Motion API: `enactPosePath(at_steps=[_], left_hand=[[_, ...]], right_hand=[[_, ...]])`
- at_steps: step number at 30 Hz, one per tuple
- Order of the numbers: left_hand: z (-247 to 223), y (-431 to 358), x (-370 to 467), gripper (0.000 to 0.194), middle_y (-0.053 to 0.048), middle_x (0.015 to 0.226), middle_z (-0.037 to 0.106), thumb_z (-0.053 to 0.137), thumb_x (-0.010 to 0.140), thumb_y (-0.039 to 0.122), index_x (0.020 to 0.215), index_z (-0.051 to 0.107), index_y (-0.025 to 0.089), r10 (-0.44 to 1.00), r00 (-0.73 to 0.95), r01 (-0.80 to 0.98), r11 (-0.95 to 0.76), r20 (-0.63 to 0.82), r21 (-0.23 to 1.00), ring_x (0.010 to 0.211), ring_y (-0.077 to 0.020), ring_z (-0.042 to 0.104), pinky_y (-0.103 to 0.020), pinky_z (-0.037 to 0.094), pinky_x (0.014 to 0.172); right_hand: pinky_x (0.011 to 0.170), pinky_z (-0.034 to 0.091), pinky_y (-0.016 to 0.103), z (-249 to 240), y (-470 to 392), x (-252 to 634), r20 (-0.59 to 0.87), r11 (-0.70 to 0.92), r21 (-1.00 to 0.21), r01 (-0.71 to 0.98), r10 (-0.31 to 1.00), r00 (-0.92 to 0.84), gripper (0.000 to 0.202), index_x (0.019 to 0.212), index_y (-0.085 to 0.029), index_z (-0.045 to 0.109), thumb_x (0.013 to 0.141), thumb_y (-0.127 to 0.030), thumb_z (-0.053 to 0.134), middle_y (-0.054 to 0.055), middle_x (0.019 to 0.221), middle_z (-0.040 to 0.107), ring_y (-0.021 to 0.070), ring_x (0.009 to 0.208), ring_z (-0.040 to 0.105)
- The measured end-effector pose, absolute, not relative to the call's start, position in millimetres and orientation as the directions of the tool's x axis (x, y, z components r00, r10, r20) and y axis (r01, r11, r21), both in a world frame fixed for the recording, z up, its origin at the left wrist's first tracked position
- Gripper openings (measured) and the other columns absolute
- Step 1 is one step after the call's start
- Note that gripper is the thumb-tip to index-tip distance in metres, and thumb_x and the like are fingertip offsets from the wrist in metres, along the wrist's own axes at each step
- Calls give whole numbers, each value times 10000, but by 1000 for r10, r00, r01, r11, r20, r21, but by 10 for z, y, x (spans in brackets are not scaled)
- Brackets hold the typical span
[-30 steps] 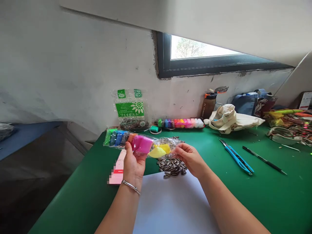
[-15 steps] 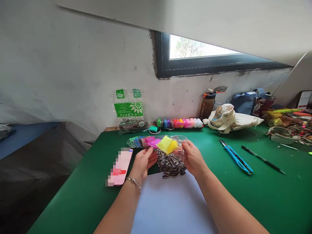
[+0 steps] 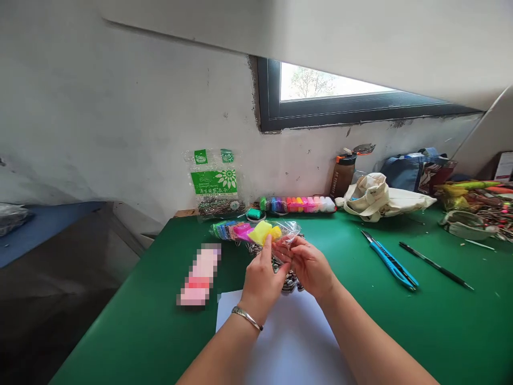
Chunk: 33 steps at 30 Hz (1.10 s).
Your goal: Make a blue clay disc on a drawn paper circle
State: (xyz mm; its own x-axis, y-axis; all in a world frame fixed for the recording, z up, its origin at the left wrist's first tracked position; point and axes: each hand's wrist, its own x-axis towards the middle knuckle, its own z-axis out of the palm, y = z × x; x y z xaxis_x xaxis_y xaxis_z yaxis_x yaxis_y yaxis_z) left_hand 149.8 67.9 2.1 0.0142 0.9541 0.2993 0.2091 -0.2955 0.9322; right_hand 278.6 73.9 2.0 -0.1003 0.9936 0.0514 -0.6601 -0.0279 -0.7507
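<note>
A clear plastic bag of coloured clay packets is held up over the desk, with yellow packets at its near end. My right hand is closed on the bag's loose, crinkled end. Close beside it, my left hand grips the bag too, its index finger laid against the yellow packets and its thumb towards the right hand. Behind and below the hands lies a pile of striped sunflower seeds, partly hidden. A white paper sheet lies under my forearms.
On the left lies a pink-screened phone, blurred out. A blue utility knife and a black pen lie right. Along the wall stand a seed bag, more clay packets, a bottle and a cloth bag.
My left hand has moved right, from the bag's middle to near my right hand. The right hand has shifted slightly left and down, and the bag's end is more bunched.
</note>
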Motion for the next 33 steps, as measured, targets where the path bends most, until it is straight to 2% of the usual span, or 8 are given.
enactPosePath(at_steps=[3,6,9,13,17,21,25,33], left_hand=[[-10,703,1450,575,-52,975,705,745,630,148,1167,615,310,963,-15,105,-265,268,959,1000,-303,602,-374,371,943],[17,726,1404,478,-30,952,713,705,660,111,1086,664,322,963,-44,71,-262,266,962,942,-273,620,-346,389,928],[80,753,1372,424,-31,980,711,694,679,102,1048,688,312,948,-65,96,-304,311,948,925,-254,618,-313,402,906],[152,785,1324,397,-37,1008,704,668,721,115,1071,684,301,930,-30,157,-357,366,921,926,-247,616,-304,407,897],[185,804,1254,359,-44,1026,694,650,751,149,1077,681,297,912,-24,145,-402,410,904,952,-259,603,-334,403,932],[252,808,1194,326,-49,1075,670,638,769,160,1064,686,290,896,-8,140,-439,444,888,1016,-269,567,-357,382,975],[344,811,1157,262,-59,979,689,667,745,152,980,718,257,899,-54,123,-426,435,896,945,-249,595,-326,411,934],[411,803,1065,342,-60,892,669,424,879,84,1144,616,183,782,180,582,-574,597,576,817,-177,613,-300,492,755]], right_hand=[[910,467,387,-7,738,2713,45,-25,-830,-557,993,-112,203,861,-196,654,659,-214,656,43,910,679,228,920,637],[767,516,340,-58,780,2669,4,8,-937,-350,1000,11,229,816,-187,638,677,-362,687,41,853,666,201,817,631],[585,518,300,-103,886,2667,-40,-9,-988,-157,980,195,328,783,-195,583,650,-471,700,27,770,631,185,714,602],[469,476,273,-89,1083,2652,-15,-10,-1000,-23,971,237,353,863,-209,566,662,-478,677,29,749,621,185,645,590],[497,450,270,-33,1254,2626,101,80,-989,127,981,163,203,727,-199,593,753,-395,549,9,635,613,149,529,554],[527,381,256,-43,1378,2682,209,142,-935,324,961,181,188,571,-208,549,742,-251,482,-16,521,554,136,502,506],[558,336,248,-90,1442,2765,269,142,-863,486,941,204,186,584,-209,554,738,-189,451,-5,547,565,147,564,511],[645,298,261,-101,1424,2821,299,90,-792,603,920,254,162,740,-223,622,792,-189,472,45,760,637,186,743,535]])
